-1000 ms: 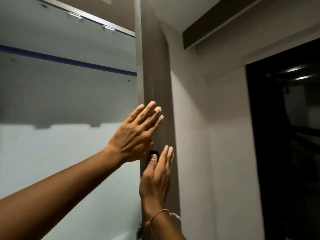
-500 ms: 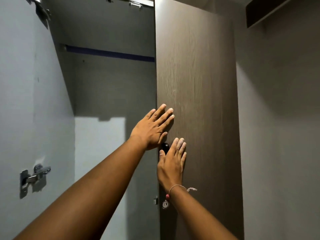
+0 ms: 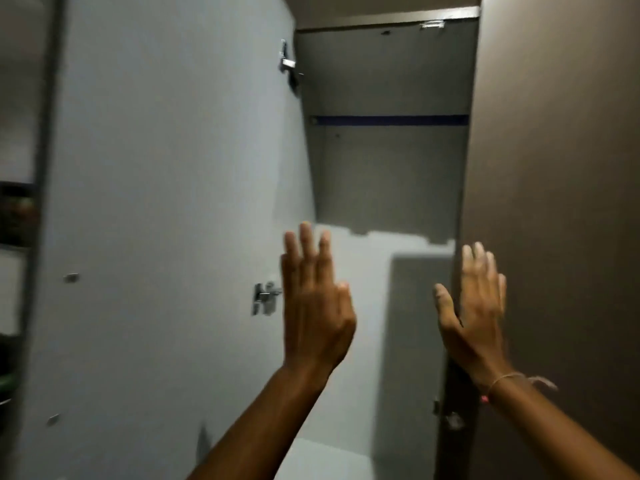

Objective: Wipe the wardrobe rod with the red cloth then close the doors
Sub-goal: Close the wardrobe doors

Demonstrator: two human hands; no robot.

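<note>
The wardrobe stands open in front of me. Its brown right door (image 3: 554, 202) is swung most of the way shut. The grey left door (image 3: 166, 202) hangs wide open, inner face toward me, with hinges (image 3: 265, 299) on it. A dark blue rod (image 3: 391, 120) crosses the inside near the top. My right hand (image 3: 474, 306) is flat and open at the free edge of the right door. In the gap between the doors my left hand (image 3: 315, 306) is raised, fingers spread, holding nothing. No red cloth is in view.
A second hinge (image 3: 289, 64) sits high on the left door. A key lock (image 3: 453, 419) shows low on the right door's edge. Dark shelves (image 3: 14, 220) lie at the far left behind the open door.
The view has swung left. My left hand has come off the right door and moved left into the gap. The right hand has slid to the door's edge. The left door now fills the left side.
</note>
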